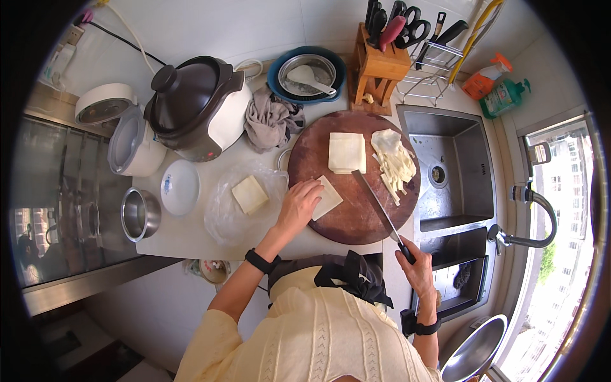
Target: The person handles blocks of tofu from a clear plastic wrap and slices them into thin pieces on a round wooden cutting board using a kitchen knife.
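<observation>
My left hand (pixel 300 198) holds the left side of a pale square food sheet (pixel 327 199) on the round wooden cutting board (pixel 353 224); its fingers hide that edge. In my right hand (pixel 416 267) is the black handle of a kitchen knife (pixel 379 207). The blade slants across the board, its tip by the near edge of a neat stack of similar square sheets (pixel 347 152). Pale cut strips (pixel 398 167) lie in a loose heap right of the stack. Left of the board, another pale square piece (pixel 249 195) rests on a clear plastic bag (pixel 222 219).
A double sink (pixel 446 143) with a faucet (pixel 539 238) adjoins the board's right. Behind stand a wooden knife block (pixel 382 67) and a blue basin (pixel 273 76). At left are a cloth (pixel 267 119), a dark-lidded cooker (pixel 191 110), a white plate (pixel 180 186) and a steel bowl (pixel 141 215).
</observation>
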### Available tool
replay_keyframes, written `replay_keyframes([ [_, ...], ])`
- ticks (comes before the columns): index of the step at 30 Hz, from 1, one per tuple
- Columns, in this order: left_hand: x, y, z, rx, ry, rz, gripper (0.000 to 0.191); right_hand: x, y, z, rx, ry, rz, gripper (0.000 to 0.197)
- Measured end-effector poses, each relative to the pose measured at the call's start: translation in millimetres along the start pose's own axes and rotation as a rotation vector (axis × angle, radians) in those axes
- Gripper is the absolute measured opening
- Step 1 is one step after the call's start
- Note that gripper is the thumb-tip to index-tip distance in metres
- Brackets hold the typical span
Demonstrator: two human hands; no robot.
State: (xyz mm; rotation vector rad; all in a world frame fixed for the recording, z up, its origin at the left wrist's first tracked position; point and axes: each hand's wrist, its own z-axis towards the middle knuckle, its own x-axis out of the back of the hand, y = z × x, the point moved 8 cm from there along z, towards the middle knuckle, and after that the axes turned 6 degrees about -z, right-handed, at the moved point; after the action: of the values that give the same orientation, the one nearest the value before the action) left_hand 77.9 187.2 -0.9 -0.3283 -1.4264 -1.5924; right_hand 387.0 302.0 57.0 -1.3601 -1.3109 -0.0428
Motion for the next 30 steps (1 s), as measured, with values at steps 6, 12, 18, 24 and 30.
replay_keyframes([
  [6,-29.1,16.6,-26.7,-0.057,-0.263,0.221,0.065,-30.5,-31.6,12.2,0.098,-0.096,-0.052,0.041],
  [12,-35.4,17.1,-29.7,-0.03,-0.249,0.282,0.07,-56.9,-32.7,28.3,0.137,-0.148,-0.08,0.039],
  [18,-35.9,19.1,-26.8,0.043,-0.269,0.212,0.068,-66.3,-28.7,30.6,0.16,-0.134,-0.087,0.036],
  [24,-30.9,26.6,-24.5,-0.022,-0.208,0.257,0.065,-68.2,-38.5,27.7,0.192,-0.138,-0.179,0.037],
  [30,-31.5,33.8,-17.8,0.028,-0.254,0.236,0.058,-72.7,-42.6,23.6,0.218,-0.092,-0.283,0.036],
])
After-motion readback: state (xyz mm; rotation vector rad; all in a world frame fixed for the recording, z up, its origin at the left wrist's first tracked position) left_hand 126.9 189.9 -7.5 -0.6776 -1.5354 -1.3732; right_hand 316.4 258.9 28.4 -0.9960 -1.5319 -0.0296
